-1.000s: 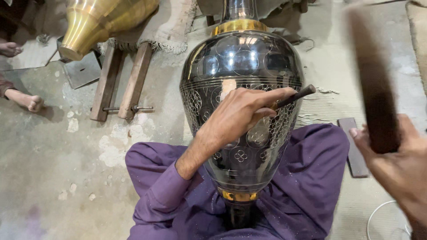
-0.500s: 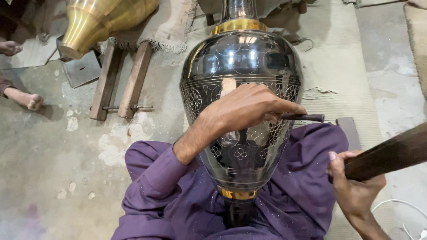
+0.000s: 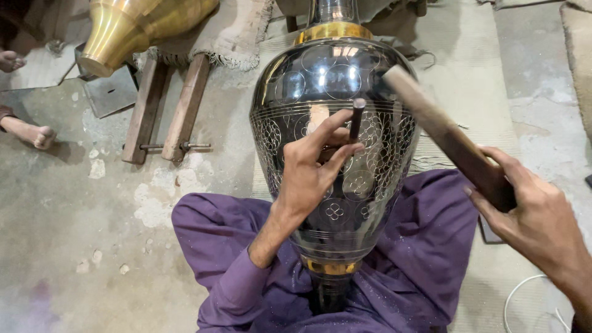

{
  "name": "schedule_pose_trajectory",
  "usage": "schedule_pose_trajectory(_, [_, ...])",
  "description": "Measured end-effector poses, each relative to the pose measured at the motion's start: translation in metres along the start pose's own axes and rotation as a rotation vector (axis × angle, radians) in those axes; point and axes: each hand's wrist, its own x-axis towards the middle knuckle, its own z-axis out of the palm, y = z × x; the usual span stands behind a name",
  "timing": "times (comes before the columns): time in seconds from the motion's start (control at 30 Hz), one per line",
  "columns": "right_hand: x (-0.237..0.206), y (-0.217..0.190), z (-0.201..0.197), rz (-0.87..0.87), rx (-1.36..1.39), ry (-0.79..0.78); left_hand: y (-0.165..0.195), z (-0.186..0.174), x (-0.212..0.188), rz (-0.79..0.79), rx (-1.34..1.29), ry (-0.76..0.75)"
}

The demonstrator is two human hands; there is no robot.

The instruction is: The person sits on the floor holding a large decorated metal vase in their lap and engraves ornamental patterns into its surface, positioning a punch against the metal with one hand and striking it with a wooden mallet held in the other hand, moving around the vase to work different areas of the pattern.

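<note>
Black vase (image 3: 333,117): 1 | brass vase (image 3: 139,28): 1 | left hand (image 3: 314,169): grasping chisel (image 3: 356,120) | right hand (image 3: 530,209): clenched around stick (image 3: 444,132)

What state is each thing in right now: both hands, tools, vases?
left hand: gripping the chisel, resting on the vase
chisel: tip against the vase wall
right hand: gripping the wooden mallet
wooden mallet: raised, head near the chisel top
black vase: lying across the lap, partly engraved
brass vase: lying on its side
</note>
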Motion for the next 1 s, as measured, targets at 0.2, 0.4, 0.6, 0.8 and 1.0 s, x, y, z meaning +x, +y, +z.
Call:
schedule_pose_trajectory(0.2, [0.043, -0.005, -0.029, 0.003, -0.337, -0.256, -0.005, 0.003, 0.000, 0.003, 0.041, -0.006])
schedule_pose_trajectory(0.4, [0.076, -0.020, -0.059, -0.280, 0.220, 0.095, -0.013, 0.009, -0.004, 0.029, 0.044, -0.002])
schedule_pose_trajectory(0.6, [0.094, -0.051, -0.094, -0.237, -0.077, -0.059, -0.015, 0.015, -0.007, 0.091, 0.104, 0.073])
schedule_pose_trajectory(0.8, [0.099, -0.081, -0.106, -0.362, -0.189, -0.050, -0.008, 0.019, -0.014, -0.023, 0.139, 0.105])
schedule_pose_trajectory(1.0, [0.101, -0.095, -0.109, -0.477, -0.347, -0.023, -0.008, 0.024, -0.020, -0.009, 0.149, 0.179])
